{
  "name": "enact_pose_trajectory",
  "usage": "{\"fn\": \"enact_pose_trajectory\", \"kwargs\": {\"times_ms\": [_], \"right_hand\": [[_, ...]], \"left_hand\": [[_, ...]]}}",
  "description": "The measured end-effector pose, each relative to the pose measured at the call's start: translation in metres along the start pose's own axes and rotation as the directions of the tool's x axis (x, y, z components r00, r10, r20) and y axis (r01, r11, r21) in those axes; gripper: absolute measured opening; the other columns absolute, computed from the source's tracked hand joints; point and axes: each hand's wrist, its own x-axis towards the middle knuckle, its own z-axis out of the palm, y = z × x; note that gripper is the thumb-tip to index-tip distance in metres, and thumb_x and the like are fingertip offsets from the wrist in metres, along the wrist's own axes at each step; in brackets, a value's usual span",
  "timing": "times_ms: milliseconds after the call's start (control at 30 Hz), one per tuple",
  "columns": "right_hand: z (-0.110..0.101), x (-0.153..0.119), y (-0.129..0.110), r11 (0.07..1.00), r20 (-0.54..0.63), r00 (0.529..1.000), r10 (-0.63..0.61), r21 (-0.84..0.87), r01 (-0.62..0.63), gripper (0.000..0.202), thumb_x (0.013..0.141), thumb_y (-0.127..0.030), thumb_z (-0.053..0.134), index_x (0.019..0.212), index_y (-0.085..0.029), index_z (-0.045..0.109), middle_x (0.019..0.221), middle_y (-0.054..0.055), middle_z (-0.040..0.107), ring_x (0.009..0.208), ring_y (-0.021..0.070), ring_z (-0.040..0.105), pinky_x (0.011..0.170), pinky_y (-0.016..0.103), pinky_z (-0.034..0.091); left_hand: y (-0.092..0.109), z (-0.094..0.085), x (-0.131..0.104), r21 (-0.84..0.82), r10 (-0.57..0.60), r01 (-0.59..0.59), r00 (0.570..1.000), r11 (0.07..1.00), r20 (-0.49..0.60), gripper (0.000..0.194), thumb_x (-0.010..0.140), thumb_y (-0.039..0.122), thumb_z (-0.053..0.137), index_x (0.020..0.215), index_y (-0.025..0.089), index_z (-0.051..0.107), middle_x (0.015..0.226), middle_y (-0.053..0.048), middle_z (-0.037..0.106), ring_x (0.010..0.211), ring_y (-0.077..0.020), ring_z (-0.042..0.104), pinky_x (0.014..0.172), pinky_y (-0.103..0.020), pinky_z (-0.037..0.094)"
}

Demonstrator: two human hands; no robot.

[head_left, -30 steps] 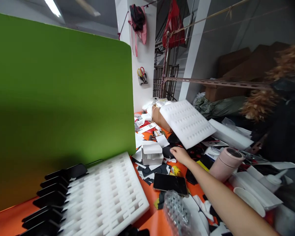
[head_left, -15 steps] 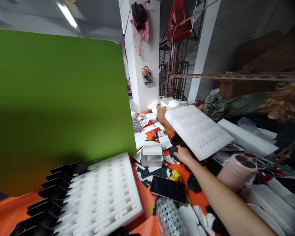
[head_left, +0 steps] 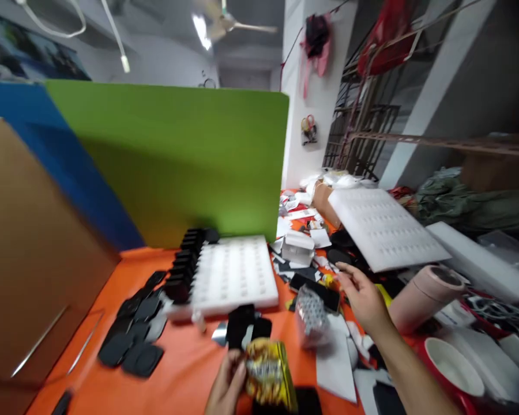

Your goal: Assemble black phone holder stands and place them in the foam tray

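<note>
At the bottom centre, my left hand (head_left: 228,383) grips the edge of a yellow snack packet (head_left: 269,372) over the orange table. My right hand (head_left: 361,294) is raised over the cluttered right side, its fingers apart and nothing in them. It is left of a pink thermos (head_left: 428,294) and right of a black phone (head_left: 315,291). A bubble-wrapped bundle (head_left: 312,317) sits between my hands. Beyond the packet are black pieces (head_left: 246,325) and a white foam tray (head_left: 237,274) with black parts along its left edge.
Black flat pads (head_left: 142,357) lie at the left. A green board (head_left: 190,161) stands behind the foam tray, and a brown board (head_left: 30,259) at far left. At the right are a tilted foam sheet (head_left: 384,230) and a red mug (head_left: 454,366).
The view has swung left. My right hand has come back from the dark round object and lifted. My left hand and the yellow packet have come into view.
</note>
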Motion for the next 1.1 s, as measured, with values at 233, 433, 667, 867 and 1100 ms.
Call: {"fn": "enact_pose_trajectory", "kwargs": {"times_ms": [233, 433, 667, 867, 1100], "right_hand": [[0.042, -0.193, -0.052, 0.965, 0.469, 0.878, 0.096, 0.173, -0.197, 0.062, 0.064, -0.036, 0.071, 0.121, -0.025, 0.048, 0.103, 0.007, 0.062, 0.067, 0.0172, 0.059, 0.067, 0.033, 0.051], [0.077, -0.247, -0.094, 0.874, 0.564, 0.825, -0.046, 0.422, -0.239, 0.029, 0.08, -0.034, 0.056, 0.107, -0.026, 0.061, 0.097, 0.005, 0.064, 0.092, 0.0218, 0.057, 0.085, 0.038, 0.044], [0.08, -0.268, -0.091, 0.94, 0.594, 0.803, -0.049, 0.3, -0.164, 0.029, 0.077, -0.037, 0.059, 0.104, -0.026, 0.06, 0.097, 0.005, 0.063, 0.088, 0.0217, 0.058, 0.084, 0.038, 0.045], [0.055, -0.274, -0.087, 0.975, 0.516, 0.834, -0.197, 0.191, 0.112, 0.06, 0.073, -0.026, 0.064, 0.126, -0.03, 0.036, 0.124, 0.008, 0.049, 0.109, 0.0241, 0.049, 0.094, 0.042, 0.039], [0.035, -0.27, -0.081, 0.913, 0.298, 0.878, -0.374, 0.286, 0.291, 0.041, 0.079, -0.018, 0.052, 0.116, -0.032, 0.042, 0.119, 0.008, 0.049, 0.109, 0.0249, 0.049, 0.094, 0.046, 0.039]], "left_hand": [[0.022, -0.039, -0.06, -0.167, 0.24, -0.226, 0.968, 0.96, 0.072, 0.021, 0.084, 0.039, 0.049, 0.088, 0.019, 0.046, 0.084, -0.002, 0.054, 0.078, -0.0155, 0.053, 0.069, -0.028, 0.046], [0.031, -0.065, -0.111, -0.201, 0.398, -0.374, 0.913, 0.906, 0.095, 0.039, 0.08, 0.031, 0.056, 0.114, 0.022, 0.038, 0.096, -0.007, 0.056, 0.089, -0.019, 0.056, 0.078, -0.032, 0.046], [0.042, -0.088, -0.138, 0.05, 0.436, -0.469, 0.852, 0.882, 0.289, 0.024, 0.074, 0.024, 0.063, 0.096, 0.019, 0.06, 0.09, -0.006, 0.063, 0.079, -0.0183, 0.06, 0.07, -0.027, 0.047], [0.039, -0.092, -0.143, 0.112, 0.559, -0.603, 0.783, 0.79, 0.273, 0.029, 0.073, 0.015, 0.063, 0.101, 0.022, 0.058, 0.098, -0.006, 0.062, 0.09, -0.0185, 0.059, 0.077, -0.029, 0.048], [0.037, -0.086, -0.139, 0.159, 0.594, -0.64, 0.761, 0.751, 0.26, 0.03, 0.073, 0.011, 0.062, 0.101, 0.022, 0.056, 0.1, -0.008, 0.061, 0.095, -0.0193, 0.058, 0.082, -0.032, 0.047]]}}
